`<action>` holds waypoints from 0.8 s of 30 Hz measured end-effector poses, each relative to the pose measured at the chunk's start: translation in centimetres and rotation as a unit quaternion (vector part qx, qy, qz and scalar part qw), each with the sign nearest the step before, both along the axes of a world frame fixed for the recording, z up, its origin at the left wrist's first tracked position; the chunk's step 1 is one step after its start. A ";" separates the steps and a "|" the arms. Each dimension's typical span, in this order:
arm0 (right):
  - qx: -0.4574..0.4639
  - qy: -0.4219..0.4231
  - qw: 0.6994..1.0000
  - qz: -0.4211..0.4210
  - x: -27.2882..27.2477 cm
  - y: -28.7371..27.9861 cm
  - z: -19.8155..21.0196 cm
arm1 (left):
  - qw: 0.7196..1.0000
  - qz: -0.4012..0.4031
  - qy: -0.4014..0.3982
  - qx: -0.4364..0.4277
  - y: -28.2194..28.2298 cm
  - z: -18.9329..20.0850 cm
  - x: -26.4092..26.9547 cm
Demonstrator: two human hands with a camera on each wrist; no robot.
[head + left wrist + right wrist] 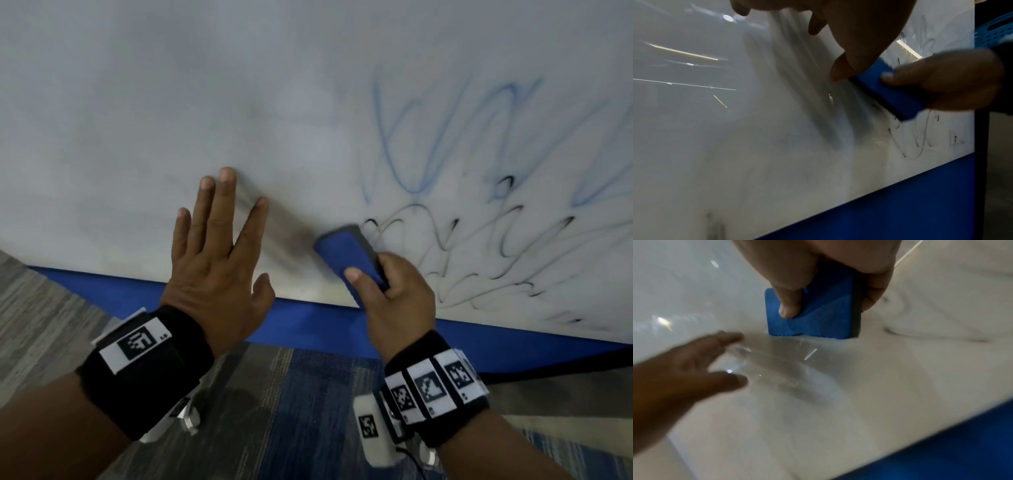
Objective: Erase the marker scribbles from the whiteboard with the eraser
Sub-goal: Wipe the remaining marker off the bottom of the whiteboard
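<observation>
My right hand [387, 291] grips a blue eraser [346, 253] with a grey felt side, thumb on its blue back, and presses it against the whiteboard [171, 120]. The eraser [818, 313] sits at the left end of the black scribbles [496, 260]. Blue scribbles [445, 137] run above them on the right. My left hand [219, 240] lies flat with fingers spread on the board, left of the eraser. A grey smear [284, 236] stretches between the two hands. In the left wrist view the eraser [894, 92] covers the edge of the black lines [914, 141].
A blue frame strip [308, 325] borders the board's lower edge. Below it lies grey and blue striped carpet [291, 411]. A blue perforated crate [992, 30] shows past the board's right edge in the left wrist view. The board's left half bears only faint smudges.
</observation>
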State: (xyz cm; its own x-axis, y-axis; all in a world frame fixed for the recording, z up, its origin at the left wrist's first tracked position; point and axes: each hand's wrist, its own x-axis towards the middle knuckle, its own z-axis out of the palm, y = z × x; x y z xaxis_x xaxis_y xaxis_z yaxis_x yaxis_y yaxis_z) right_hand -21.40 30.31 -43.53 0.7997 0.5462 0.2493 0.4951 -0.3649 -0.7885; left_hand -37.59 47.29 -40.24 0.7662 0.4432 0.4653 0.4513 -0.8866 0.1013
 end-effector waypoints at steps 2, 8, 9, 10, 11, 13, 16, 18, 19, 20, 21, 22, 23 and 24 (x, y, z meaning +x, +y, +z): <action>0.010 -0.019 1.000 0.002 0.1 0.4 1.3 | 1.000 0.001 0.005 -0.001 0.0 0.1 -0.1; -0.096 0.112 0.988 -0.046 0.9 -4.9 -5.4 | 1.000 -0.002 0.019 -0.010 0.0 0.6 -0.5; -0.086 0.104 0.990 -0.046 0.9 -4.4 -4.9 | 1.000 0.000 0.022 -0.012 0.0 0.7 -0.5; -0.065 0.090 0.993 -0.034 0.7 -3.7 -3.6 | 1.000 0.002 0.025 -0.013 -0.1 0.7 -0.5; -0.033 0.071 0.997 -0.019 0.5 -2.8 -1.8 | 1.000 0.004 0.028 -0.013 -0.1 0.7 -0.5; 0.025 0.023 0.999 -0.011 0.5 -1.2 1.6 | 0.999 0.008 0.029 -0.013 -0.3 0.7 -0.4; 0.056 0.011 0.998 -0.013 0.9 -1.1 1.6 | 0.999 0.012 0.030 -0.015 -0.5 0.7 -0.3; 0.019 0.049 0.998 -0.031 0.6 -3.1 -1.1 | 0.999 0.014 0.030 -0.013 -0.5 0.9 -0.4; 0.012 0.072 0.997 -0.036 0.4 -3.9 -2.4 | 0.999 0.012 0.031 -0.010 -0.5 1.0 -0.5; 0.013 0.091 0.995 -0.041 0.2 -4.4 -3.0 | 1.000 0.006 0.029 -0.005 -0.5 1.3 -0.5; 0.016 0.096 0.994 -0.043 0.0 -4.3 -2.6 | 1.000 -0.002 0.024 0.003 -0.6 1.6 -0.5; 0.019 0.089 0.995 -0.038 0.0 -3.6 -1.4 | 1.000 -0.011 0.017 0.016 -0.6 2.1 -0.5; 0.029 0.068 0.997 -0.028 -0.1 -2.6 0.7 | 0.999 -0.021 0.007 0.034 -0.6 2.7 -0.5; 0.040 0.035 0.998 -0.021 -0.3 -1.5 3.5 | 0.998 -0.032 -0.007 0.053 -0.5 3.5 -0.2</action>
State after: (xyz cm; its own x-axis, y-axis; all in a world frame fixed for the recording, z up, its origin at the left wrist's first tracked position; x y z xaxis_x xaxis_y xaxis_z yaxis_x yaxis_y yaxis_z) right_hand -21.67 28.86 -40.00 0.8379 0.4932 0.2338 0.4241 -0.3187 -0.8477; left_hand -37.83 46.75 -36.70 0.7844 0.3405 0.5185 0.3921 -0.9199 0.0109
